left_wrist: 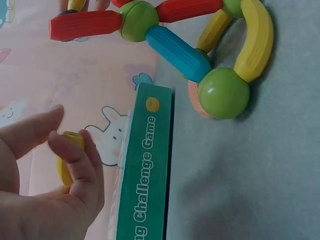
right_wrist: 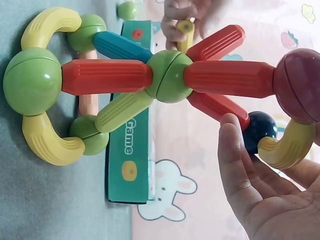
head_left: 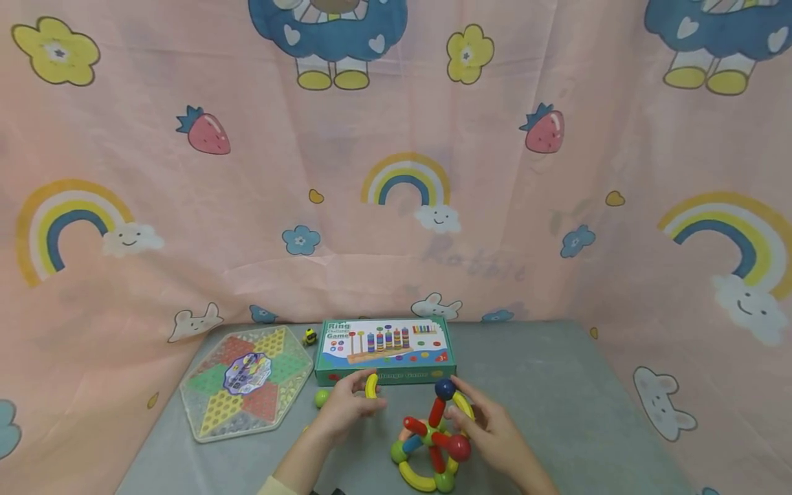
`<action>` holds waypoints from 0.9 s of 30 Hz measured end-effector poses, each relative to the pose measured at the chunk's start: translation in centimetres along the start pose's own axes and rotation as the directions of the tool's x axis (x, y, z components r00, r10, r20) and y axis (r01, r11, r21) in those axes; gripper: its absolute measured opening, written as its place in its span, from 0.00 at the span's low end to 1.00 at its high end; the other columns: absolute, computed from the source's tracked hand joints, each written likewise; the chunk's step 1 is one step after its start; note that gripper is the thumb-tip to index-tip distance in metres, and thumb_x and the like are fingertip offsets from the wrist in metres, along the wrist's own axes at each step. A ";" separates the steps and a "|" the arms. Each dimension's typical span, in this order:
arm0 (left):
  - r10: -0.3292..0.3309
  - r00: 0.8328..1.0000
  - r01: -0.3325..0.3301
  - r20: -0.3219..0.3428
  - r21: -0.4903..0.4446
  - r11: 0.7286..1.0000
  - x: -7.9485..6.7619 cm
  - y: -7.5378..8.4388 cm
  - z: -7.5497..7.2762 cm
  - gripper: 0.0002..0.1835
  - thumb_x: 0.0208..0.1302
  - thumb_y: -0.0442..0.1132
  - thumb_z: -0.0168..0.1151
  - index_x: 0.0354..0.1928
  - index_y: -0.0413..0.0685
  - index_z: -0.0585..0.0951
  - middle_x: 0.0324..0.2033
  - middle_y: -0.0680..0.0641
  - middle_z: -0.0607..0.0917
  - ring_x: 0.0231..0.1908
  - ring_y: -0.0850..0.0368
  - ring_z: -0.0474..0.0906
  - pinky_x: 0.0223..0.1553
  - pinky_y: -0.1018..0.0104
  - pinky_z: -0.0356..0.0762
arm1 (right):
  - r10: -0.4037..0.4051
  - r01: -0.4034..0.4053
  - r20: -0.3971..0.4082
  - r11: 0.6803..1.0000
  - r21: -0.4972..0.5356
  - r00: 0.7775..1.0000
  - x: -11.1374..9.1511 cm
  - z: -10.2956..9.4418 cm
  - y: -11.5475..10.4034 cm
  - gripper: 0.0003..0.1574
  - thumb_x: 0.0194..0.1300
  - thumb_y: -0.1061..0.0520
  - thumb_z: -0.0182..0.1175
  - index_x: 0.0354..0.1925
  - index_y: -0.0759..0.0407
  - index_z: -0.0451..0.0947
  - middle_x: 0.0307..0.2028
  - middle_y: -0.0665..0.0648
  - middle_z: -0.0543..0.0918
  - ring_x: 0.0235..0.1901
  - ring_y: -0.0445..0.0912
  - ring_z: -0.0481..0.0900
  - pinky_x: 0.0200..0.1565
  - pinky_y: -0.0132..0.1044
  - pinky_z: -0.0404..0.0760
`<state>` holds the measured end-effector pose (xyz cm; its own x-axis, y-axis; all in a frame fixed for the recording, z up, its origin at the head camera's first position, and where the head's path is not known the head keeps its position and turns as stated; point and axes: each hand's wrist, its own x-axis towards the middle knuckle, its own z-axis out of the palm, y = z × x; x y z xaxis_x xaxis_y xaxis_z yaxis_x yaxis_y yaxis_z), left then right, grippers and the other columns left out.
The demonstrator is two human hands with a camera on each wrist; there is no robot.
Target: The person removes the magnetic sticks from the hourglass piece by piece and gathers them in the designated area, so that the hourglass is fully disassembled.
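Observation:
In the head view my left hand point(head_left: 345, 407) holds a loose yellow curved rod point(head_left: 371, 386) upright between curled fingers and thumb. Opposite it, my right hand point(head_left: 495, 430) grips another yellow curved rod point(right_wrist: 292, 145) on a ball-and-rod structure. That rod joins a dark blue ball point(head_left: 444, 389) to a dark red ball point(head_left: 459, 447). Red rods point(right_wrist: 107, 76) run out from a green centre ball point(right_wrist: 171, 76), with a blue rod point(left_wrist: 177, 52) angling down. The base has green balls point(left_wrist: 224, 93) linked by yellow curved rods, standing on the grey table.
Behind the hands lies a green Ring Challenge Game box point(head_left: 385, 377). To the left is a clear hexagonal game case point(head_left: 204, 433) with coloured triangles. A loose green ball point(head_left: 321, 398) sits beside the left hand, and a small yellow-black toy point(head_left: 310, 336) by the box.

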<state>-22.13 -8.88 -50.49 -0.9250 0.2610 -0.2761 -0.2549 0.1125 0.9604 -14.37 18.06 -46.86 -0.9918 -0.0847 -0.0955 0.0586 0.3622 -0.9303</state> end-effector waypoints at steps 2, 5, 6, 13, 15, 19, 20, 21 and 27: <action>-0.010 1.000 0.010 -0.005 0.034 0.999 -0.1 -0.2 -0.2 0.42 0.54 0.30 0.74 0.71 0.36 0.67 0.57 0.34 0.75 0.41 0.55 0.79 0.39 0.64 0.84 | 0.002 -0.002 0.002 1.000 0.004 1.000 0.0 0.0 0.0 0.37 0.71 0.48 0.62 0.73 0.55 0.65 0.62 0.66 0.76 0.35 0.48 0.83 0.31 0.34 0.79; -0.017 1.000 0.018 -0.010 0.073 0.997 -0.3 -0.2 -0.3 0.43 0.52 0.29 0.75 0.71 0.37 0.68 0.58 0.34 0.73 0.47 0.52 0.78 0.45 0.64 0.83 | -0.004 0.004 -0.002 1.000 -0.001 1.000 0.1 0.0 0.0 0.37 0.71 0.49 0.62 0.73 0.55 0.66 0.61 0.65 0.77 0.34 0.48 0.83 0.32 0.34 0.80; -0.020 1.000 0.020 -0.006 0.073 0.997 -0.4 -0.3 -0.4 0.43 0.53 0.29 0.75 0.72 0.36 0.67 0.58 0.33 0.73 0.49 0.51 0.79 0.47 0.63 0.83 | -0.008 0.008 -0.003 1.000 -0.002 1.000 0.1 0.0 0.0 0.36 0.72 0.49 0.62 0.73 0.55 0.66 0.61 0.65 0.77 0.34 0.48 0.83 0.31 0.34 0.80; 0.014 1.000 -0.016 0.022 0.074 0.997 -1.0 -0.6 -1.1 0.45 0.55 0.34 0.76 0.72 0.34 0.65 0.59 0.33 0.75 0.49 0.51 0.83 0.49 0.61 0.84 | -0.018 0.018 -0.014 1.000 -0.022 1.000 0.1 0.1 0.0 0.37 0.71 0.48 0.63 0.73 0.55 0.67 0.56 0.63 0.80 0.33 0.46 0.82 0.32 0.33 0.80; 0.057 0.998 -0.059 0.017 0.134 0.989 -1.2 -0.8 -1.6 0.45 0.54 0.42 0.78 0.71 0.34 0.67 0.56 0.35 0.79 0.48 0.53 0.82 0.47 0.62 0.83 | -0.013 0.013 -0.016 1.000 -0.025 1.000 0.0 0.1 -0.1 0.37 0.71 0.47 0.63 0.72 0.55 0.67 0.57 0.63 0.80 0.33 0.45 0.82 0.32 0.34 0.81; 0.184 0.983 -0.170 -0.018 0.302 0.938 -1.7 -0.8 -2.7 0.42 0.50 0.51 0.80 0.66 0.40 0.76 0.51 0.41 0.80 0.43 0.56 0.77 0.41 0.64 0.79 | -0.002 0.001 -0.015 0.999 -0.032 1.000 0.0 0.1 -0.2 0.37 0.70 0.48 0.63 0.72 0.54 0.68 0.60 0.64 0.78 0.34 0.45 0.83 0.32 0.35 0.81; 0.212 0.977 -0.192 -0.025 0.332 0.924 -1.8 -0.7 -3.0 0.41 0.50 0.51 0.80 0.64 0.42 0.78 0.51 0.43 0.80 0.42 0.56 0.76 0.41 0.64 0.78 | -0.001 0.001 -0.015 0.999 -0.032 1.000 0.0 0.0 -0.1 0.37 0.70 0.48 0.63 0.72 0.55 0.68 0.61 0.64 0.78 0.34 0.45 0.83 0.32 0.35 0.81; 0.238 0.971 -0.213 -0.029 0.353 0.911 -2.0 -0.7 -3.3 0.39 0.50 0.51 0.80 0.63 0.44 0.79 0.51 0.44 0.79 0.42 0.56 0.75 0.41 0.64 0.78 | -0.001 0.000 -0.015 1.000 -0.031 1.000 0.0 0.0 -0.1 0.37 0.70 0.48 0.63 0.72 0.54 0.68 0.61 0.64 0.78 0.34 0.45 0.83 0.31 0.35 0.81; 0.270 0.962 -0.246 -0.034 0.313 0.917 -2.7 -0.4 -4.7 0.39 0.52 0.48 0.79 0.66 0.47 0.76 0.55 0.44 0.80 0.49 0.55 0.73 0.52 0.55 0.77 | 0.004 -0.004 -0.011 1.000 -0.022 1.000 0.0 0.0 -0.1 0.37 0.70 0.47 0.63 0.72 0.54 0.67 0.61 0.64 0.77 0.34 0.46 0.82 0.32 0.33 0.81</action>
<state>-20.85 -14.16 -49.97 -0.9686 0.2486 -0.0049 0.0821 0.3386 0.9373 -14.38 18.02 -46.75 -0.9928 -0.0733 -0.0953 0.0602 0.3831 -0.9217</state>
